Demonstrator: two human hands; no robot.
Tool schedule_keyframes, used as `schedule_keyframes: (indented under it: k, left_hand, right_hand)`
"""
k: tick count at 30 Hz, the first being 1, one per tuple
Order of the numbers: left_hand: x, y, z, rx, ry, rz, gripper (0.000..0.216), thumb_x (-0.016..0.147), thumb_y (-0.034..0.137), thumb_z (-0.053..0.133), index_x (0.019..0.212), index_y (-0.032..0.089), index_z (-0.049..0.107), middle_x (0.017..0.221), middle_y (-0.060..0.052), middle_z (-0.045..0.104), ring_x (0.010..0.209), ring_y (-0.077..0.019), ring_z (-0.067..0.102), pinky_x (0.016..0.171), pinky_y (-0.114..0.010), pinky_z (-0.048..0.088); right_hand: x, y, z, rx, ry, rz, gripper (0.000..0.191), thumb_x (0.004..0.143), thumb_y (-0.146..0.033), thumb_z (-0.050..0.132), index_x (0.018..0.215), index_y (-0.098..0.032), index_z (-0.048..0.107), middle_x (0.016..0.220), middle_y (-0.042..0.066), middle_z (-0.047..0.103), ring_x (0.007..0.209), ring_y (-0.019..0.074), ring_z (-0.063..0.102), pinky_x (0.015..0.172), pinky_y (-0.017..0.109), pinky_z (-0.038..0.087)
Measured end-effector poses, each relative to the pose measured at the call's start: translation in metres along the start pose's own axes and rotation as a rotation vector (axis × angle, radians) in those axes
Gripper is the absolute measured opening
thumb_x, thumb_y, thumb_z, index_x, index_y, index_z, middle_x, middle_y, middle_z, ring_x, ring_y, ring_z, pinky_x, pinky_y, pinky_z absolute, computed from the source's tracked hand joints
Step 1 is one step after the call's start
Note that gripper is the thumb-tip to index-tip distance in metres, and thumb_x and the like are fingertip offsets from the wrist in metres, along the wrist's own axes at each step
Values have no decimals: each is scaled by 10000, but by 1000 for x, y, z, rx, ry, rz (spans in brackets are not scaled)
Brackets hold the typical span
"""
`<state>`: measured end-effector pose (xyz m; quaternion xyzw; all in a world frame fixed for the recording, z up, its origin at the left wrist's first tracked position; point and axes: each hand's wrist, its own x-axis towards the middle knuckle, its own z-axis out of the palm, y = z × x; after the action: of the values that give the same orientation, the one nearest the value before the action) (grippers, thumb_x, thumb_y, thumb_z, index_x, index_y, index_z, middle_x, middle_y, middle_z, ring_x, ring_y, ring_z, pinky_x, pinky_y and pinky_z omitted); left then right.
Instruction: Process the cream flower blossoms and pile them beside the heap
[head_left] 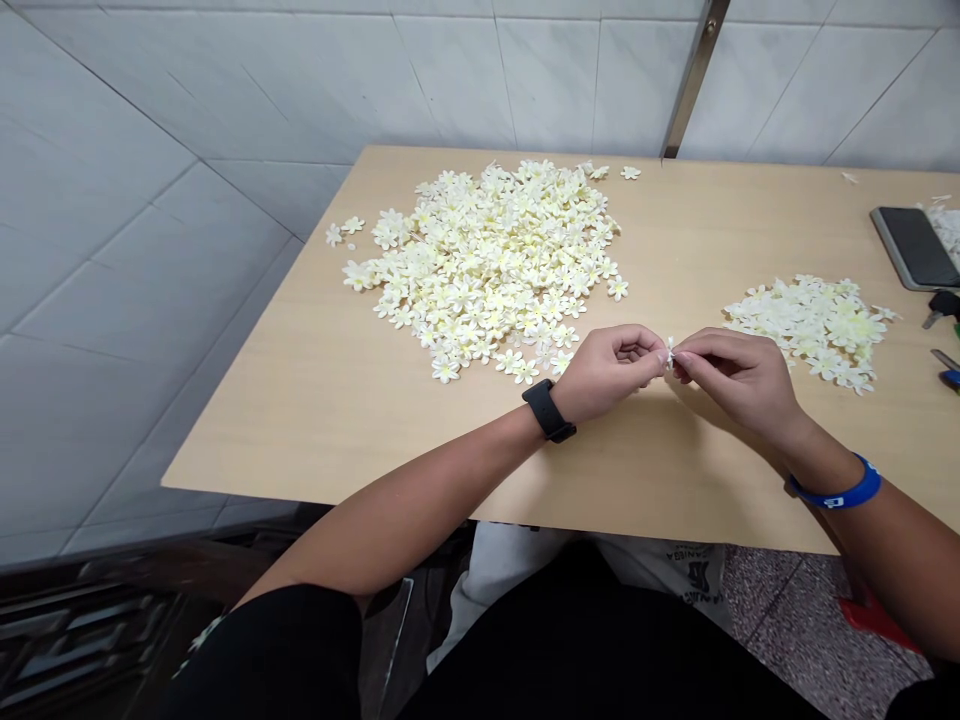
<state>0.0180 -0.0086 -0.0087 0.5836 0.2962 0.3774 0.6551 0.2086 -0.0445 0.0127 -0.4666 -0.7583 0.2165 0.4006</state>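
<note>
Between my two hands, over the front part of the table, is a small white artificial flower [670, 352], seen edge-on. My left hand [611, 372], with a black band at the wrist, pinches it from the left. From the right, my right hand [739, 378] pinches at the same flower with thumb and forefinger; its exact grip point is partly hidden. A large heap of pale yellow-white flowers [495, 260] lies beyond my left hand. Just past my right hand spreads a smaller, flatter pile of similar flowers [821, 325].
The light wood-coloured table [300, 400] meets a tiled wall [465, 80] at the back. At the right lie a phone [919, 248], a key [941, 305] and a blue-handled tool [951, 378], partly out of frame. Few loose flowers [343, 230] sit left of the heap.
</note>
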Motion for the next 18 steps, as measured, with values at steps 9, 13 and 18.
schedule_keyframes:
  k: [9, 13, 18]
  left_hand:
    - [0, 0, 1, 108, 96, -40, 86, 836, 197, 631, 775, 137, 619, 679, -2, 629, 594, -65, 528, 579, -201, 408]
    - [2, -3, -1, 107, 130, -39, 78, 819, 186, 627, 755, 142, 615, 683, -7, 648, 606, -71, 553, 592, -200, 424]
    - [4, -6, -2, 113, 206, -46, 100, 818, 214, 650, 755, 144, 616, 676, -9, 641, 592, -72, 539, 575, -203, 417]
  right_hand:
    - [-1, 8, 0, -6, 199, 141, 115, 898, -240, 644, 795, -241, 696, 706, 5, 709, 604, 167, 649, 575, 311, 522]
    - [4, 15, -24, -378, 290, 21, 136, 896, -217, 621, 775, -242, 676, 718, 29, 703, 635, 181, 638, 630, 336, 504]
    - [9, 31, -61, -947, 348, 48, 96, 872, -232, 653, 876, -178, 732, 900, 142, 746, 775, 255, 656, 631, 366, 411]
